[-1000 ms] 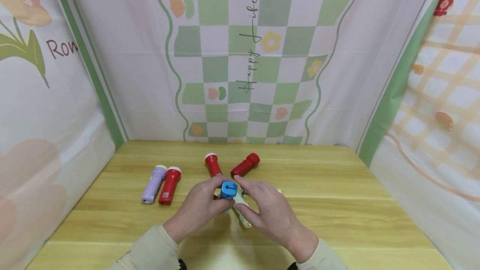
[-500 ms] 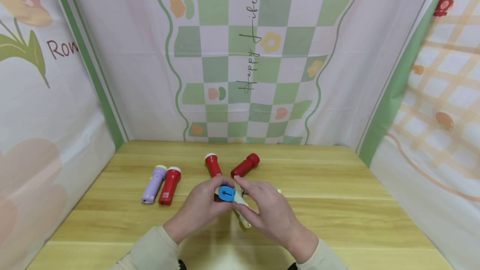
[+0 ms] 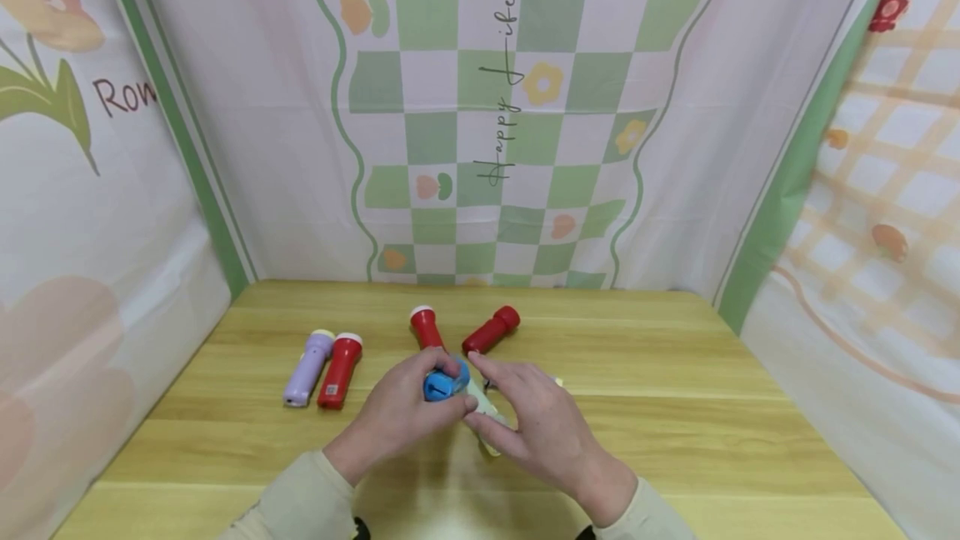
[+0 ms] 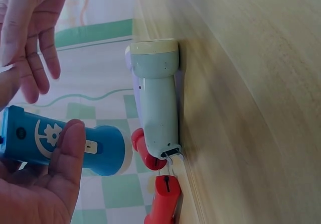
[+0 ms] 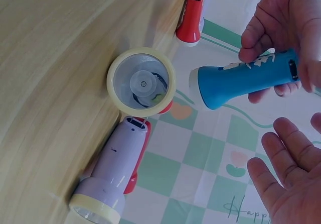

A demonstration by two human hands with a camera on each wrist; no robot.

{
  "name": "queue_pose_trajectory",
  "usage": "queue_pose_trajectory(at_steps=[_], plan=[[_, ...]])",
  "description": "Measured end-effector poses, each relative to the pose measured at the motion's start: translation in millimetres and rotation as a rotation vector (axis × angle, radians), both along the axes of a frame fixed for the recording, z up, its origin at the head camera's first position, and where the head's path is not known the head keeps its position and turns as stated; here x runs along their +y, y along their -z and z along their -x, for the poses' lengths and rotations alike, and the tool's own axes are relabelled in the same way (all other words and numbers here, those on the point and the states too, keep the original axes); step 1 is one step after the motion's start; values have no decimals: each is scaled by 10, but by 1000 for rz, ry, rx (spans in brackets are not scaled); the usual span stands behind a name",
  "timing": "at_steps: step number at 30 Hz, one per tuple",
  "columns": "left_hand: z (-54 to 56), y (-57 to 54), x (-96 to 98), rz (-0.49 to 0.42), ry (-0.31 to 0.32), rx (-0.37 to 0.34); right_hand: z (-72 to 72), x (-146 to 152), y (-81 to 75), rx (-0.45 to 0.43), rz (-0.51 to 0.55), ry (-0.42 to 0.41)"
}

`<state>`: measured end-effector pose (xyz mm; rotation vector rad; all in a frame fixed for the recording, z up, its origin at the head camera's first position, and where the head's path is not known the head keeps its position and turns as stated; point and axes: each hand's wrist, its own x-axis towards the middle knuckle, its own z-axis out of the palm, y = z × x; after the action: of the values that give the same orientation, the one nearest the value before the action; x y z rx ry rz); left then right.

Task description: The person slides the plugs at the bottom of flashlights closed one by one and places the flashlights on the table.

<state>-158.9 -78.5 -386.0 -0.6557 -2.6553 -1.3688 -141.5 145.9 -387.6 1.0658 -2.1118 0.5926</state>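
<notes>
My left hand (image 3: 401,398) grips a blue flashlight (image 3: 442,386) above the table, its slotted end turned up toward the head camera. In the left wrist view the thumb lies along the flashlight's side near a white switch, with a white flower print beside it. My right hand (image 3: 543,419) is held to the right of the flashlight, fingers extended and apart from it, as the right wrist view shows. Under the hands lies a pale green flashlight (image 4: 159,101) with a cream rim. A lilac flashlight (image 5: 113,156) lies near it, mostly hidden by my right hand in the head view.
Farther back are a red flashlight (image 3: 425,327) with a white rim and a darker red one (image 3: 491,330). At the left, another lilac flashlight (image 3: 307,369) lies beside a red one (image 3: 340,372). Printed cloth (image 3: 495,107) hangs behind the wooden table (image 3: 675,407).
The blue flashlight has tilted and turned in my left hand, its slotted end shifting to the left, and the left fingers have moved on it. My right hand has hardly moved.
</notes>
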Motion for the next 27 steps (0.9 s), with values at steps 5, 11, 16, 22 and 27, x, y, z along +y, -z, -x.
queue_pose_trajectory(at_steps=[5,11,16,22,27], plan=[[-18,-13,-4,18,-51,14,-3,2,0,-6,5,-5],[-29,-21,-6,53,-90,19,-6,3,4,-22,1,0],[-24,-22,-4,64,-92,14,-6,4,7,-24,-1,6],[-20,-6,-13,84,-90,25,1,8,17,-7,1,11],[-16,-2,-18,102,-90,-1,5,16,22,1,-6,23]])
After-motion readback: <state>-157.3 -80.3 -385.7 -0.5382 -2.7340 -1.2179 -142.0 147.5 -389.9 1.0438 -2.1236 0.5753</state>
